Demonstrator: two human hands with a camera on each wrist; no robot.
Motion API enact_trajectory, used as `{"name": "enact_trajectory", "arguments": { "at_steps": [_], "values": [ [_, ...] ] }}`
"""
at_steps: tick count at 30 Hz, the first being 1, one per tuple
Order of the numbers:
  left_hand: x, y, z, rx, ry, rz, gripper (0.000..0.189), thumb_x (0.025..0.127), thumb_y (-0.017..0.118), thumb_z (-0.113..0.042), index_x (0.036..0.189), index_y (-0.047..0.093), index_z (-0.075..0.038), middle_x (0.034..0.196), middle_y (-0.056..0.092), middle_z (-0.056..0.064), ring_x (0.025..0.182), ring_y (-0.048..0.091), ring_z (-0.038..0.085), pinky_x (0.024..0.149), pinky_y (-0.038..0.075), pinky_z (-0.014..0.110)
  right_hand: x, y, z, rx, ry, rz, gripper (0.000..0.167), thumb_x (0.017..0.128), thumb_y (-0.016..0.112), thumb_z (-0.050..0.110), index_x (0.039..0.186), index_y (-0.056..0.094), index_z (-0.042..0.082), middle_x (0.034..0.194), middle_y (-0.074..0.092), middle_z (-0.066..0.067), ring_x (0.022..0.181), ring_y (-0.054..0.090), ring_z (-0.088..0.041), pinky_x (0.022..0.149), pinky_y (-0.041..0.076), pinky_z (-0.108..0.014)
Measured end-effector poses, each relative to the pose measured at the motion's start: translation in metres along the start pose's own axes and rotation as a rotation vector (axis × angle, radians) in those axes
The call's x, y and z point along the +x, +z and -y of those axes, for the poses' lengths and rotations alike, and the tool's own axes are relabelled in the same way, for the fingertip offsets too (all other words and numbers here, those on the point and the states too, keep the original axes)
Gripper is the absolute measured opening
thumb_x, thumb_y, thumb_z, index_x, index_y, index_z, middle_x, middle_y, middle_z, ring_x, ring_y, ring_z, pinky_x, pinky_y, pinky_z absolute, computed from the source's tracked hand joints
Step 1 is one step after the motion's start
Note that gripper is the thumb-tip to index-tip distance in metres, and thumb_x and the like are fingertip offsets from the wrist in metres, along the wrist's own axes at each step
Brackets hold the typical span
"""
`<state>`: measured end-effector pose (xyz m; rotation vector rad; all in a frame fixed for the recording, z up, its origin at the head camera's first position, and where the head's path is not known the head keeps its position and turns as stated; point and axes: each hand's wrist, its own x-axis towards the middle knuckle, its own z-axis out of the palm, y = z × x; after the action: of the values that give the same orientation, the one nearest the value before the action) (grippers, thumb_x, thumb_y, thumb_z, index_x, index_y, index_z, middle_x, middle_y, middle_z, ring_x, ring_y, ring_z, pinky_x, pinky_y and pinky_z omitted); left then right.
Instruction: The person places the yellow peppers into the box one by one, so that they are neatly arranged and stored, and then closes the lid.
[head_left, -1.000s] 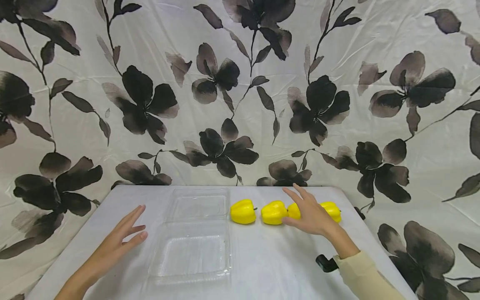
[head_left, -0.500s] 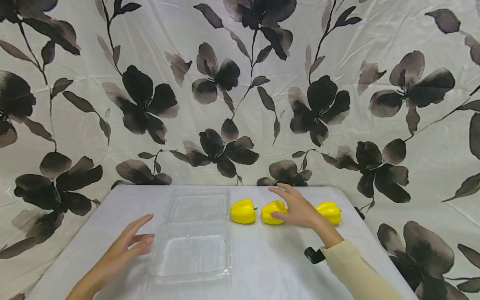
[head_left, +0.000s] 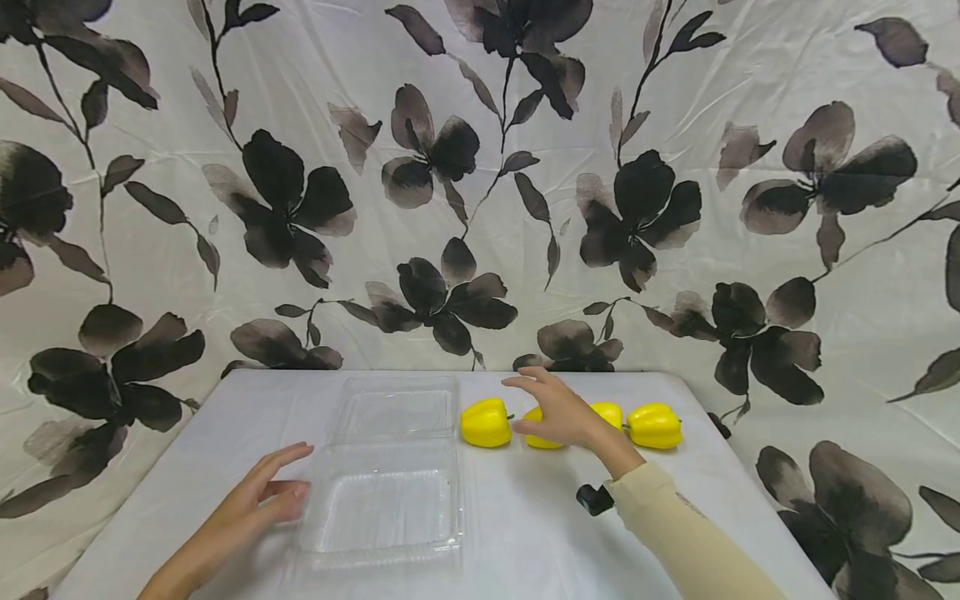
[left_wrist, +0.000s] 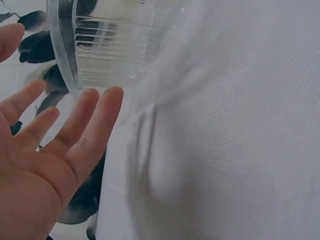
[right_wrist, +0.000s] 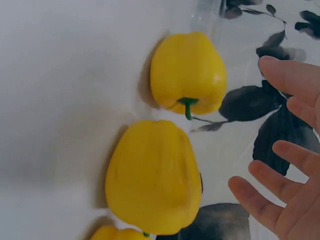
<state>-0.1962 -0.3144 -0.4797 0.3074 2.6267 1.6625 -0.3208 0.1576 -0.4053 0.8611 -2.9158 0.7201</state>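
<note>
right hand (head_left: 566,414): fingers apart, nothing held | left hand (head_left: 251,500): fingers apart, near clear container (head_left: 386,510), its 9 o'clock | yellow peppers (head_left: 485,423): container's 2 o'clock | risk: fingertip nudge could roll one

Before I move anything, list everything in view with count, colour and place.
Peppers: four, yellow, in a row on the table, right of the container.
Container: one, clear, lying open on the table, left of centre.
Table: one, white, under both.
Backdrop: one, pale with dark flowers, behind the table.
Small device: one, black, by the right cuff.
Sleeve: one, cream, on the right arm.
Left hand: one, bare, by the container's left side.
Right hand: one, bare, near the peppers, holding nothing.
</note>
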Motion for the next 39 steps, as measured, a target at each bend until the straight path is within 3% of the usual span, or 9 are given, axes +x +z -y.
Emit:
{"name": "enact_trajectory", "arguments": {
  "at_steps": [5, 13, 16, 20, 22, 26, 34, 39],
  "values": [
    [-0.001, 0.000, 0.006, -0.016, 0.008, 0.012, 0.060, 0.106, 0.067, -0.020, 0.160, 0.043, -0.010, 0.162, 0.037, 0.000, 0.116, 0.064, -0.002, 0.087, 0.061, 0.028, 0.008, 0.010, 0.004, -0.008, -0.031, 0.024, 0.065, 0.094, 0.082, 0.025, 0.154, 0.057, 0.020, 0.166, 0.040, -0.015, 0.151, 0.041, -0.041, 0.116, 0.041, -0.065],
    [0.001, -0.002, 0.011, -0.043, -0.052, 0.055, 0.061, 0.102, 0.072, -0.018, 0.157, 0.047, -0.009, 0.168, 0.031, 0.010, 0.117, 0.066, 0.006, 0.088, 0.060, 0.027, 0.017, 0.022, 0.011, 0.017, -0.040, 0.048, 0.063, 0.094, 0.082, 0.023, 0.152, 0.058, 0.020, 0.165, 0.041, -0.016, 0.150, 0.041, -0.040, 0.118, 0.038, -0.065],
    [-0.001, -0.002, 0.013, -0.071, -0.044, 0.076, 0.061, 0.102, 0.072, -0.016, 0.157, 0.046, -0.008, 0.166, 0.034, -0.001, 0.118, 0.067, 0.010, 0.088, 0.061, 0.029, 0.020, 0.026, 0.012, 0.032, -0.040, 0.052, 0.061, 0.094, 0.083, 0.021, 0.150, 0.060, 0.019, 0.163, 0.043, -0.016, 0.149, 0.043, -0.041, 0.118, 0.039, -0.066],
    [-0.005, -0.002, 0.016, -0.095, 0.019, 0.112, 0.057, 0.104, 0.069, -0.012, 0.156, 0.047, -0.004, 0.158, 0.039, -0.024, 0.119, 0.067, 0.010, 0.088, 0.061, 0.029, 0.024, 0.033, 0.010, 0.030, -0.026, 0.066, 0.058, 0.094, 0.082, 0.022, 0.149, 0.062, 0.020, 0.162, 0.044, -0.015, 0.147, 0.045, -0.040, 0.117, 0.040, -0.064],
    [-0.006, -0.002, 0.017, -0.108, 0.048, 0.133, 0.054, 0.104, 0.067, -0.010, 0.154, 0.047, -0.002, 0.157, 0.039, -0.028, 0.120, 0.067, 0.010, 0.088, 0.061, 0.030, 0.026, 0.036, 0.009, 0.027, -0.020, 0.076, 0.057, 0.094, 0.082, 0.022, 0.148, 0.062, 0.021, 0.162, 0.044, -0.015, 0.147, 0.045, -0.039, 0.117, 0.041, -0.063],
    [-0.007, -0.003, 0.019, -0.125, 0.079, 0.163, 0.052, 0.105, 0.065, -0.007, 0.153, 0.047, -0.001, 0.161, 0.036, -0.024, 0.121, 0.067, 0.011, 0.088, 0.062, 0.031, 0.028, 0.040, 0.007, 0.038, -0.020, 0.081, 0.055, 0.094, 0.082, 0.020, 0.146, 0.064, 0.020, 0.162, 0.045, -0.015, 0.146, 0.046, -0.039, 0.116, 0.043, -0.061],
    [-0.006, -0.005, 0.022, -0.137, 0.068, 0.195, 0.049, 0.106, 0.065, -0.008, 0.150, 0.047, 0.003, 0.162, 0.031, -0.023, 0.123, 0.066, 0.010, 0.090, 0.061, 0.030, 0.032, 0.048, 0.006, 0.031, -0.025, 0.100, 0.051, 0.095, 0.081, 0.019, 0.144, 0.066, 0.018, 0.162, 0.045, -0.016, 0.146, 0.045, -0.040, 0.117, 0.041, -0.061],
    [-0.005, -0.006, 0.024, -0.134, 0.110, 0.213, 0.045, 0.106, 0.063, -0.005, 0.147, 0.050, 0.006, 0.163, 0.030, -0.024, 0.124, 0.064, 0.008, 0.091, 0.061, 0.030, 0.033, 0.052, 0.006, 0.034, -0.019, 0.102, 0.049, 0.094, 0.082, 0.017, 0.141, 0.068, 0.018, 0.161, 0.046, -0.016, 0.146, 0.045, -0.041, 0.118, 0.040, -0.062]
  ]
}}
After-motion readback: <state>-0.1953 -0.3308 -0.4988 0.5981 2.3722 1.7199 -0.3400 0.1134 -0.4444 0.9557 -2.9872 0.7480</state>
